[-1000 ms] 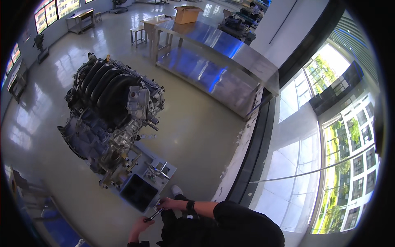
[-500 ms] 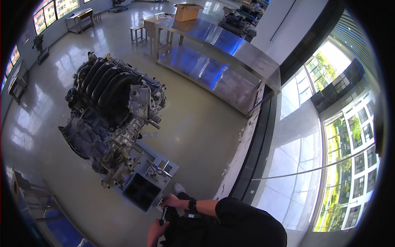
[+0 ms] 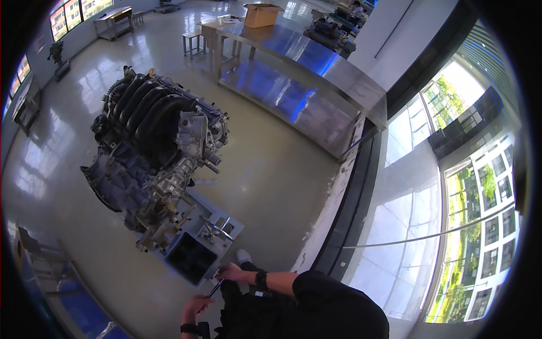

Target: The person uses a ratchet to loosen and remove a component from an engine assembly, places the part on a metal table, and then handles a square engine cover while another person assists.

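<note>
A slim metal ratchet wrench (image 3: pixel 215 288) slants between my two hands, just beside the near corner of the stand. My left hand (image 3: pixel 196 305) is closed round its lower end. My right hand (image 3: pixel 230 272) has its fingers closed at the upper end, by the edge of the dark tray; what lies under those fingers is hidden. The dark rectangular tray (image 3: pixel 192 257) sits on the grey stand base (image 3: pixel 232 233). Metal tools or fittings (image 3: pixel 217 227) lie beside it. Beyond the tray stands a large car engine (image 3: pixel 155 121) with a black ribbed intake manifold.
A steel workbench (image 3: pixel 282 48) with a cardboard box (image 3: pixel 261 15) stands at the back. Glass panels and a dark frame (image 3: pixel 355 200) run along the right. Another table with a blue surface (image 3: pixel 84 308) is at the lower left. My shoe (image 3: pixel 243 256) is near the stand.
My left hand has swung left and slightly up, turning the wrench from steep to slanted. My right hand stays near the tray corner. The view has shifted slightly.
</note>
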The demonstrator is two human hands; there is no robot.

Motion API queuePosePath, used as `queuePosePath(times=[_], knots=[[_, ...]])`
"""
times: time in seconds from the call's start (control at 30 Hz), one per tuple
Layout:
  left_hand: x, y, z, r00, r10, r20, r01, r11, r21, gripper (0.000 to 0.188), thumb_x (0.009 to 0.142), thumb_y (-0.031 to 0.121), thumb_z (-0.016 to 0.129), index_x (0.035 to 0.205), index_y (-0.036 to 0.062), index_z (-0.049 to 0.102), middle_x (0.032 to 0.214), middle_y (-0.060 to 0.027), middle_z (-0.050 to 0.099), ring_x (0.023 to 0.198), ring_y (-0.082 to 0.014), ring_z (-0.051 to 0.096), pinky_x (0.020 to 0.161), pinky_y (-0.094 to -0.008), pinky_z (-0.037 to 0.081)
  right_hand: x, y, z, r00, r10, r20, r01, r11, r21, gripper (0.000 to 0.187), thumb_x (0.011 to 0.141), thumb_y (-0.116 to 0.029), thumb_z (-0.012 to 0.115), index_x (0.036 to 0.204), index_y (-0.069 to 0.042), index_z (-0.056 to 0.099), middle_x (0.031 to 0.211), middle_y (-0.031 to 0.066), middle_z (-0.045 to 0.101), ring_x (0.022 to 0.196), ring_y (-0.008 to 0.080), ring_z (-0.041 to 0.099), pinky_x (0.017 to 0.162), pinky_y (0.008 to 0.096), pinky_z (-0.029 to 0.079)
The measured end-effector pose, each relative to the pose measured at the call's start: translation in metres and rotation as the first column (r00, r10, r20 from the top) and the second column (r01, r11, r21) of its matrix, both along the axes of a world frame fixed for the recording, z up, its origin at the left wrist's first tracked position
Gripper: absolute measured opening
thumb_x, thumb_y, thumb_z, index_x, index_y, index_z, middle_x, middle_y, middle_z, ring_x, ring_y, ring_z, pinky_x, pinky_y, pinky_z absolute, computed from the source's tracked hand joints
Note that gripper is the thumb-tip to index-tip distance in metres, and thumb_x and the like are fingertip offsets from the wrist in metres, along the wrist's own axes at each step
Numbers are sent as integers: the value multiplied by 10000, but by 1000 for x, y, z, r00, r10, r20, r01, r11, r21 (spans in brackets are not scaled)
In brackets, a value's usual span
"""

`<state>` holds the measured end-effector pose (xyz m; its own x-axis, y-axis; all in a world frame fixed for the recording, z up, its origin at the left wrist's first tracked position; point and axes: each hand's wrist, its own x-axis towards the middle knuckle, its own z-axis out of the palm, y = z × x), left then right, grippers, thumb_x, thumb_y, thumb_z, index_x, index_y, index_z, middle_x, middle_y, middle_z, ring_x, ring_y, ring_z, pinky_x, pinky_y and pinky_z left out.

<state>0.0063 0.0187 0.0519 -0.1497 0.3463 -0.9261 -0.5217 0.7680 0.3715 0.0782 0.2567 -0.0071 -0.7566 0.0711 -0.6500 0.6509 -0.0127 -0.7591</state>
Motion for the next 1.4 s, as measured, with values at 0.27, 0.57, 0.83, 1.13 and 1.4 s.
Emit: queuePosePath(times=[0.27, 0.57, 0.83, 1.13, 1.4], knots=[[36, 48, 62, 686, -268, -676, 193, 964, -186, 440, 712, 385, 783, 850, -5, 631, 673, -89, 622, 610, -190, 595, 581, -352, 482, -12, 10, 30, 998, 4, 65, -10, 995, 104, 306, 727, -298, 754, 812, -6, 721, 743, 82, 690, 735, 166, 663, 676, 327, 507], [37, -22, -27, 863, -224, -453, 213, 974, -77, 479, 717, 423, 760, 856, -23, 658, 732, -148, 654, 710, -241, 642, 663, -397, 490, 4, 0, -1, 991, 103, -82, -112, 987, -116, 316, 800, -330, 697, 870, -22, 714, 818, 67, 702, 725, 151, 624, 682, 334, 488], [54, 62, 86, 725, -363, -586, 281, 932, -229, 452, 836, 409, 628, 948, -28, 613, 849, -264, 643, 821, -436, 626, 727, -483, 496, -4, 2, 42, 994, 34, 104, -69, 930, 360, 361, 701, -353, 737, 929, -74, 713, 838, 138, 697, 806, 283, 686, 740, 397, 529], [26, -3, 11, 921, 11, -390, 23, 996, 82, 379, 784, 376, 718, 896, 19, 654, 727, -76, 637, 647, -179, 607, 581, -315, 471, -2, 19, 20, 985, 116, 131, -67, 942, -328, 326, 911, -248, 598, 1086, 25, 631, 1015, 90, 671, 936, 159, 615, 791, 296, 459], [40, 42, 78, 932, -100, -347, 67, 992, -105, 415, 833, 389, 655, 914, -16, 616, 818, -108, 650, 749, -227, 624, 677, -343, 481, 0, -1, 21, 1000, -19, 7, 17, 987, 160, 260, 728, -219, 757, 774, 27, 690, 708, 87, 661, 697, 170, 623, 645, 327, 481]])
